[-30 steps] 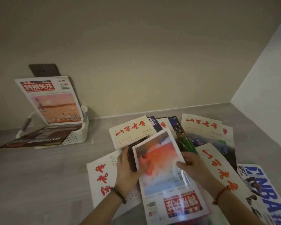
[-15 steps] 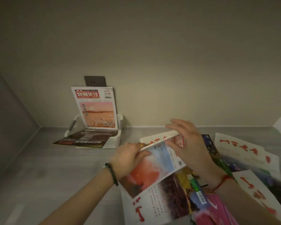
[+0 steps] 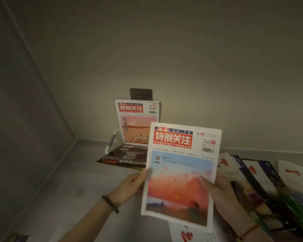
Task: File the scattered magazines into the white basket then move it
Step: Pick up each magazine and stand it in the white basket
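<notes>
I hold a magazine with a red title block and a sunset cover (image 3: 180, 173) upright in front of me. My left hand (image 3: 132, 185) grips its left edge and my right hand (image 3: 222, 194) grips its right edge. Behind it, by the back wall, the white basket (image 3: 111, 143) holds a similar magazine (image 3: 137, 122) standing upright. A dark magazine (image 3: 122, 157) lies flat over the basket's front. The basket's right side is hidden by the held magazine. Several scattered magazines (image 3: 262, 180) lie on the surface to the right.
A dark wall socket (image 3: 141, 94) sits on the back wall above the basket. A grey side wall (image 3: 24, 128) closes the left. Another magazine with red characters (image 3: 191, 233) lies under my hands near the front edge.
Both hands lifted the sunset magazine off the pile, turned it upright with its title on top, and brought it left toward the basket. My view swung left.
</notes>
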`<state>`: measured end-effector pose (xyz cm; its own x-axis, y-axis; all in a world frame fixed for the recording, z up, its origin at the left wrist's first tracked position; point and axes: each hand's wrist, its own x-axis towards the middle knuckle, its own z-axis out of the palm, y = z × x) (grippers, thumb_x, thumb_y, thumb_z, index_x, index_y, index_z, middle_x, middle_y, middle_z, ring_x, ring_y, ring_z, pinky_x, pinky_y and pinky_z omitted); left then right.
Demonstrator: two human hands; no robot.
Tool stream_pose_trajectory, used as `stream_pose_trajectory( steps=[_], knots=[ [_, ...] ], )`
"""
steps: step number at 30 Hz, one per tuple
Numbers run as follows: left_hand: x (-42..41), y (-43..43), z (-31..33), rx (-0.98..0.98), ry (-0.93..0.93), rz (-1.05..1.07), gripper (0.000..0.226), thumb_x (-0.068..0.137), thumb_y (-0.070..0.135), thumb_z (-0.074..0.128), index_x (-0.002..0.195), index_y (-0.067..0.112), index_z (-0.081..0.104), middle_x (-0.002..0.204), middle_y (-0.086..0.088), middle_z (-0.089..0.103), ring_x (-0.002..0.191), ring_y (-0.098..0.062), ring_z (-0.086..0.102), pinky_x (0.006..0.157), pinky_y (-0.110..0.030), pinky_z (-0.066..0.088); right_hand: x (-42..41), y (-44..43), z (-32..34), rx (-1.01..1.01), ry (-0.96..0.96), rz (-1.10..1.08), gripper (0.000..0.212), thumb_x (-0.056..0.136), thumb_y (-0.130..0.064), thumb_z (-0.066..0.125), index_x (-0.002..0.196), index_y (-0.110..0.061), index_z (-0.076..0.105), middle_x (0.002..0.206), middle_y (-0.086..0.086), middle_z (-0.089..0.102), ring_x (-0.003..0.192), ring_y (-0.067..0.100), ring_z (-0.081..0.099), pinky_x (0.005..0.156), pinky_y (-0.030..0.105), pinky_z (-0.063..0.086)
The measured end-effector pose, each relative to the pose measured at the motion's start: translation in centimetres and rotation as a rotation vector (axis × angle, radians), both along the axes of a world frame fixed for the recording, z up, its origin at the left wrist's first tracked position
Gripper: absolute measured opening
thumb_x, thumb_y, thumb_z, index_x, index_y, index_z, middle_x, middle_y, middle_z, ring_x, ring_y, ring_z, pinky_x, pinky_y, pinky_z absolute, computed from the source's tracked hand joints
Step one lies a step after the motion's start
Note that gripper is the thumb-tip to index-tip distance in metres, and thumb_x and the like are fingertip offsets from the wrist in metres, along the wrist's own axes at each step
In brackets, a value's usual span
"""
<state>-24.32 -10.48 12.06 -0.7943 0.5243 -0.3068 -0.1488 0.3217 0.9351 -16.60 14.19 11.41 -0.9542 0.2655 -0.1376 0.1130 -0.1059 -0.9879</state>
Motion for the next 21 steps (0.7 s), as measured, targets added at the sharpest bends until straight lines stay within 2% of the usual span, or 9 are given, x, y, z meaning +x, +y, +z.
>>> stream_pose_trajectory(
  steps=[3, 5, 8, 11, 13, 15, 18, 20, 21],
  knots=[
    [-2.6, -4.3, -1.3, -0.18, 0.021, -0.152, 0.012, 0.086, 0.039, 0.052, 0.095, 0.044, 0.058, 0.104, 0.024, 0.061, 0.097, 0.001, 0.061, 0.073, -0.01, 0.049, -1.0, 0.1, 0.4, 0.069, -0.018, -0.008, 0.019, 0.077, -0.023, 0.061, 0.094, -0.016, 0.064, 0.088, 0.011, 0.072, 0.079, 0.032, 0.068, 0.07, 0.048, 0.055],
    [-5.1, -6.4, -1.4, -0.218, 0.147, -0.111, 0.028, 0.08, 0.027, 0.065, 0.1, 0.043, 0.052, 0.112, 0.021, 0.052, 0.104, 0.001, 0.053, 0.076, -0.006, 0.046, -1.8, 0.6, 0.3, 0.079, -0.045, -0.062, 0.011, 0.08, -0.011, 0.059, 0.088, -0.015, 0.065, 0.081, 0.009, 0.074, 0.072, 0.028, 0.07, 0.063, 0.043, 0.056],
    [-9.2, -7.4, 0.1, -0.151, 0.324, -0.027, 0.036, 0.084, 0.013, 0.06, 0.11, 0.037, 0.052, 0.119, 0.012, 0.054, 0.104, 0.001, 0.053, 0.075, -0.004, 0.047, -3.3, 0.5, 0.5, 0.068, -0.077, -0.024, 0.013, 0.08, -0.005, 0.057, 0.086, -0.012, 0.066, 0.077, 0.008, 0.074, 0.064, 0.025, 0.07, 0.051, 0.036, 0.058],
    [-13.4, -6.6, 1.5, -0.155, 0.419, -0.029, 0.044, 0.088, 0.015, 0.055, 0.128, 0.028, 0.043, 0.12, 0.005, 0.056, 0.106, -0.008, 0.056, 0.071, -0.004, 0.046, -5.8, -0.1, 1.2, 0.09, -0.024, 0.002, 0.014, 0.076, -0.006, 0.058, 0.087, -0.008, 0.066, 0.077, 0.016, 0.071, 0.065, 0.033, 0.068, 0.056, 0.043, 0.058],
    [-15.7, -5.8, 2.1, -0.191, 0.496, -0.013, 0.049, 0.086, 0.015, 0.057, 0.128, 0.031, 0.04, 0.116, 0.003, 0.054, 0.1, -0.007, 0.055, 0.073, -0.007, 0.047, -7.9, -1.0, 1.9, 0.07, 0.03, 0.017, 0.015, 0.075, -0.007, 0.057, 0.087, -0.009, 0.067, 0.078, 0.012, 0.073, 0.063, 0.029, 0.069, 0.05, 0.035, 0.057],
    [-17.2, -5.3, 2.2, -0.248, 0.65, -0.089, 0.056, 0.08, 0.014, 0.064, 0.123, 0.04, 0.038, 0.119, 0.009, 0.051, 0.103, -0.005, 0.051, 0.09, -0.019, 0.045, -10.1, -1.8, 2.5, 0.071, 0.076, 0.047, 0.015, 0.077, -0.008, 0.056, 0.088, -0.011, 0.067, 0.078, 0.005, 0.074, 0.064, 0.024, 0.07, 0.047, 0.026, 0.055],
    [-19.2, -5.2, 0.5, -0.526, 1.029, -0.249, 0.062, 0.074, 0.024, 0.07, 0.13, 0.029, 0.044, 0.132, 0.004, 0.052, 0.118, -0.013, 0.046, 0.098, -0.029, 0.034, -13.0, -2.6, 2.8, 0.107, 0.118, 0.037, 0.016, 0.084, -0.003, 0.051, 0.089, -0.009, 0.066, 0.075, 0.001, 0.075, 0.063, 0.017, 0.07, 0.049, 0.021, 0.053],
    [-20.5, -5.4, -0.6, -0.698, 1.199, -0.168, 0.058, 0.075, 0.028, 0.069, 0.129, 0.024, 0.047, 0.13, 0.001, 0.056, 0.116, -0.021, 0.049, 0.096, -0.032, 0.034, -14.3, -2.7, 2.6, 0.101, 0.117, 0.017, 0.017, 0.085, -0.002, 0.05, 0.092, -0.008, 0.065, 0.077, 0.002, 0.075, 0.065, 0.016, 0.07, 0.05, 0.022, 0.054],
    [-21.1, -5.4, -0.7, -0.736, 1.209, -0.101, 0.052, 0.075, 0.033, 0.067, 0.124, 0.025, 0.051, 0.124, 0.001, 0.059, 0.111, -0.02, 0.049, 0.091, -0.031, 0.033, -14.8, -2.6, 2.6, 0.091, 0.117, 0.005, 0.018, 0.085, -0.003, 0.051, 0.094, -0.007, 0.065, 0.079, 0.004, 0.074, 0.067, 0.017, 0.07, 0.051, 0.024, 0.056]
  ],
)
